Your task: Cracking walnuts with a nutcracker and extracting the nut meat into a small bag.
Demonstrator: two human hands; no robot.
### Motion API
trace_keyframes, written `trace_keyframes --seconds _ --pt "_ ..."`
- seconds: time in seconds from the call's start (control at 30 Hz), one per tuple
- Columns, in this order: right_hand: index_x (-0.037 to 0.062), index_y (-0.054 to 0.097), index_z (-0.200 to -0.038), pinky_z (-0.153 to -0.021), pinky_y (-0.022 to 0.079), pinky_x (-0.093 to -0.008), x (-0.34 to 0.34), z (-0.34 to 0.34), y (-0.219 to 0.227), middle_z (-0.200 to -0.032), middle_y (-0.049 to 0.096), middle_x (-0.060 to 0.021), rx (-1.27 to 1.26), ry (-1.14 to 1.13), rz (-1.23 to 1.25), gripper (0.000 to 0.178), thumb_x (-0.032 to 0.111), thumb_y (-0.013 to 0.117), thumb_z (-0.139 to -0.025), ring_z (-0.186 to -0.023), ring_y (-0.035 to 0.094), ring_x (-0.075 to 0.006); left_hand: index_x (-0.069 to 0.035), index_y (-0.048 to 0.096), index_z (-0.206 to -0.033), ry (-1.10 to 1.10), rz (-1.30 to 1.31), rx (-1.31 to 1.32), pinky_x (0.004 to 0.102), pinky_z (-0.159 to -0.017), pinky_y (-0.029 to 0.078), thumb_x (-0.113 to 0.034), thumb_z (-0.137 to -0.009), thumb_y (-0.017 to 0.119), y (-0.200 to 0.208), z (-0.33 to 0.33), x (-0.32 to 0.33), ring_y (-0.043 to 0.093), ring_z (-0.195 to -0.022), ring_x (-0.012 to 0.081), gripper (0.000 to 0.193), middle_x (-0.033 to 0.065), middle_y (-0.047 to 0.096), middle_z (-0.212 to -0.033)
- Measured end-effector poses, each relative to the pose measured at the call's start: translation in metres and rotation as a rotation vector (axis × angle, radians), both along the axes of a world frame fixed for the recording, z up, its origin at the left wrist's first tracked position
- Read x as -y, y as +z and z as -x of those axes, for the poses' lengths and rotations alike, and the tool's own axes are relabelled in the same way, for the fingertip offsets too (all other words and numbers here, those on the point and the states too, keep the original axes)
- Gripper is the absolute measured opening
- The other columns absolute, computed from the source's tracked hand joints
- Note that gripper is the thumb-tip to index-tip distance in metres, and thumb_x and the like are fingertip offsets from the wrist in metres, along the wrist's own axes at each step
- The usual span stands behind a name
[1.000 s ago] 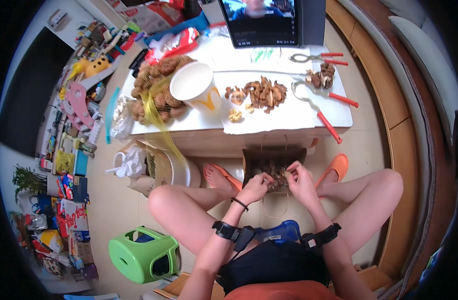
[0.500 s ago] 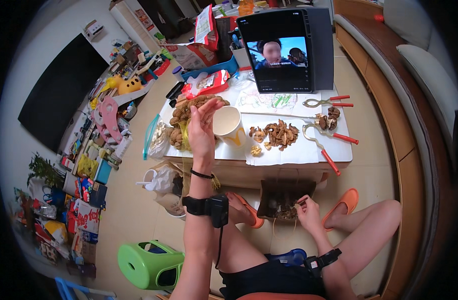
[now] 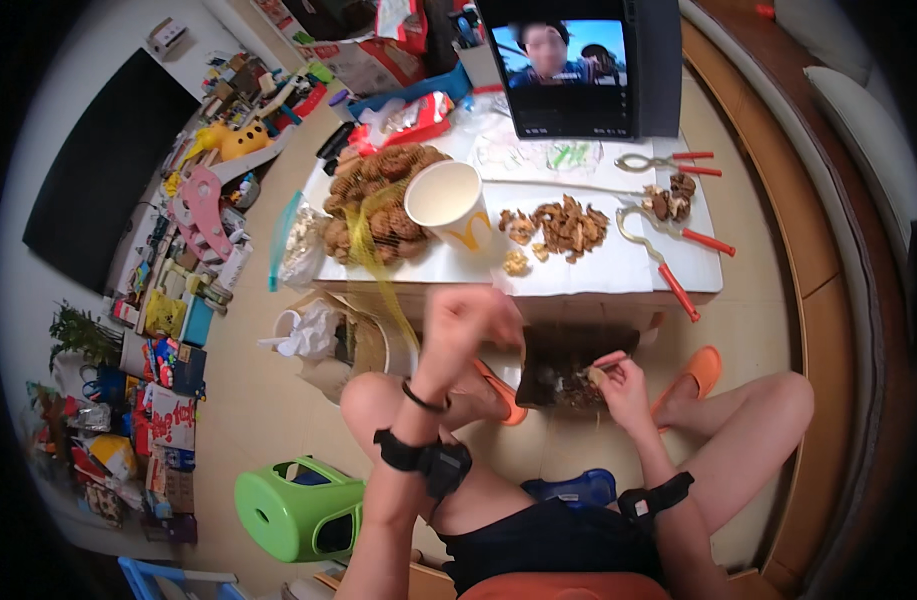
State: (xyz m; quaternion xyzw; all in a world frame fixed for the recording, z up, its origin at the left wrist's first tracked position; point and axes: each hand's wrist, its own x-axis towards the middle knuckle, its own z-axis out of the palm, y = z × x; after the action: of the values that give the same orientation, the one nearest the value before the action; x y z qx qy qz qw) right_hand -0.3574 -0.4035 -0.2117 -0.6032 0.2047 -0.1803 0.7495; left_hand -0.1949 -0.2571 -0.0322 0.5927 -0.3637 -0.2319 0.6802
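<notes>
My left hand (image 3: 470,325) is smeared by motion in front of the table's near edge, above my left knee; its fingers cannot be made out. Low over an open dark bag (image 3: 550,345) with scraps in it, my right hand (image 3: 623,392) pinches a small tan nut piece (image 3: 595,376) between its fingertips. On the table stands a white paper cup (image 3: 443,195), beside a yellow net bag of walnuts (image 3: 378,200). Brown, flaky nut pieces (image 3: 570,228) lie on white paper to the cup's right, with pale kernels (image 3: 517,262) near them.
Two red-handled nutcrackers (image 3: 670,280) and cracked shells (image 3: 670,197) lie at the table's right. A tablet (image 3: 568,90) stands at the back. Left of my legs are a waste bin (image 3: 353,340) and a green stool (image 3: 296,510). A wooden sofa edge (image 3: 768,200) runs along the right.
My left hand has come down and toward me from beside the cup, uncovering the walnut bag. My right hand stays over the dark bag. The view has tilted down slightly.
</notes>
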Motion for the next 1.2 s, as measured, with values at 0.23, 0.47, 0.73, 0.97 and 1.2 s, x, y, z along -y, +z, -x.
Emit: trace_keyframes --seconds 0.23,0.47,0.73,0.97,1.2 --pt "-0.0028 0.050 -0.094 -0.069 0.047 -0.0216 0.006 0.001 0.034 -0.085 0.055 -0.0071 0.073 0.046 -0.218 0.013 -0.001 0.051 -0.080 -0.077 0.056 -0.0106 0.003 0.059 -0.092 -0.120 -0.493 -0.024 0.0206 -0.060 0.044 -0.018 -0.080 0.058 -0.111 0.045 0.020 0.054 -0.065 0.0064 0.025 0.0046 0.060 -0.071" --pt "-0.0045 0.050 -0.089 -0.066 0.048 -0.0226 0.012 0.002 0.027 -0.079 0.055 -0.0084 -0.016 -0.152 -0.064 0.010 0.000 0.052 -0.080 -0.072 0.057 -0.0116 0.000 0.059 -0.065 0.189 -0.321 0.575 0.0291 -0.050 0.040 -0.010 -0.071 0.064 -0.082 0.050 0.035 0.050 -0.053 0.0220 0.012 0.0085 0.052 -0.060" --pt "-0.0049 0.050 -0.092 -0.061 0.046 -0.0200 0.001 0.008 0.020 -0.075 0.054 -0.0073 -0.022 -0.086 0.033 0.014 -0.006 0.049 -0.077 -0.068 0.055 -0.0098 -0.007 0.059 -0.087 0.667 -0.449 1.174 0.0334 -0.071 0.035 -0.019 -0.070 0.064 -0.020 -0.007 0.047 0.045 -0.082 0.0245 0.021 0.0082 0.051 -0.086" --pt "-0.0042 0.052 -0.088 -0.056 0.044 -0.0193 0.011 0.018 0.029 -0.070 0.055 -0.0058 -0.051 -0.139 0.085 0.012 -0.004 0.051 -0.077 -0.064 0.054 -0.0078 -0.006 0.056 -0.085 0.568 -0.582 1.137 0.0374 -0.073 0.034 -0.018 -0.071 0.060 -0.019 -0.016 0.057 0.045 -0.085 0.0282 0.019 0.0113 0.050 -0.088" --pt "-0.0036 0.053 -0.088 -0.052 0.042 -0.0201 0.005 0.019 0.032 -0.070 0.056 -0.0070 -0.068 -0.122 0.143 0.012 -0.001 0.053 -0.076 -0.061 0.053 -0.0072 -0.006 0.054 -0.085 0.459 -0.558 0.919 0.0377 -0.077 0.034 -0.013 -0.070 0.060 -0.019 -0.019 0.057 0.047 -0.084 0.0265 0.017 0.0083 0.052 -0.083"
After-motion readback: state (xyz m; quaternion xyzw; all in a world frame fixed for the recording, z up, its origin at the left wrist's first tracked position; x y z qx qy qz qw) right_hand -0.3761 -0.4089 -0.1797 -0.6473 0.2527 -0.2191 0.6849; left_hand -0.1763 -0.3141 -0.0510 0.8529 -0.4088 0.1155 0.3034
